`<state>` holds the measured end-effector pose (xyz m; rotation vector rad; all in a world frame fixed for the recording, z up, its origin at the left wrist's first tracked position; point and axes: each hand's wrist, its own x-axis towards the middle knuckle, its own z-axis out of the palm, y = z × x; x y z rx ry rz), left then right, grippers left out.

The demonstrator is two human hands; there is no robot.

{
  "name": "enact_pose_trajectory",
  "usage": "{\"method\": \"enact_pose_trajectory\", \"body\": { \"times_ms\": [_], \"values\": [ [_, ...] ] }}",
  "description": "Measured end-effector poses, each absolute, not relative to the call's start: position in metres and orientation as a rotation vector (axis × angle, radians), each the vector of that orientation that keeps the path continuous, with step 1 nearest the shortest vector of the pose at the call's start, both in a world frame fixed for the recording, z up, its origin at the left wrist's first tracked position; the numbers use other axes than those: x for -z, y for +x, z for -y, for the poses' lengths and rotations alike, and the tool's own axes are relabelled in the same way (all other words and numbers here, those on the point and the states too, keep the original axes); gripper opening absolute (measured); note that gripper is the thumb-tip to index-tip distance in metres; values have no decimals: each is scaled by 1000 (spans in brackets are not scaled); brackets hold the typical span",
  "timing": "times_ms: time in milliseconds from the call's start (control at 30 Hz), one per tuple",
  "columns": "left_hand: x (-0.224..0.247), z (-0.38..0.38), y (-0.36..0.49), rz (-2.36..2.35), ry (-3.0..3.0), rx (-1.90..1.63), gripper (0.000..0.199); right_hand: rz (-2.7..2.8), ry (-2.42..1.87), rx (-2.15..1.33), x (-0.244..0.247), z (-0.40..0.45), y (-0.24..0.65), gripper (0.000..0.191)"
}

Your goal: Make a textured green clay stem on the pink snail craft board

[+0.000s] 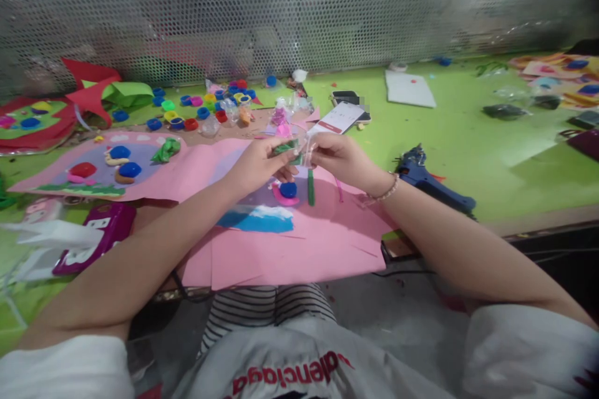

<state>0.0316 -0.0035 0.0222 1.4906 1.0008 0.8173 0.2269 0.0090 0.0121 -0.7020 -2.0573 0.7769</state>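
Over the pink paper sheet [299,262] both hands meet at a small clear plastic bag [306,148] with green, clay-like material [285,147] at its left side. My left hand [266,162] has its fingers closed around the green part. My right hand [334,153] pinches the bag's clear end. Just below the hands, a small snail shape with a blue cap [287,190] and pink body lies on the purple area of the sheet. A green clay strip [311,187] lies to its right, and a blue-and-white patch [257,219] lies nearer me.
A blue glue gun [433,184] lies right of the sheet. Several coloured bottle caps [203,113] are scattered behind. A phone [339,117] lies beyond my right hand. A purple power strip [100,234] stands at left. Another decorated sheet [51,177] adjoins, below a perforated metal panel [234,19].
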Motion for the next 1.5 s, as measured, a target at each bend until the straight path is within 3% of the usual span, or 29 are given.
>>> {"method": "enact_pose_trajectory", "body": {
  "times_ms": [400, 733, 1067, 1500],
  "values": [
    [-20, 3, 32, -1209, 1485, -1055, 20, 1895, -968, -1021, -15, -10, 227, 8],
    [-19, 1, 28, -1062, 1512, -1043, 48, 1916, -987, -984, -12, -12, 232, 15],
    [-17, 5, 32, -1109, 1494, -1150, 23, 1986, -866, -1024, -11, -11, 229, 9],
    [-19, 8, 37, -1062, 1337, -1156, 28, 2116, -902, -835, -13, -7, 230, 7]
  ]
}}
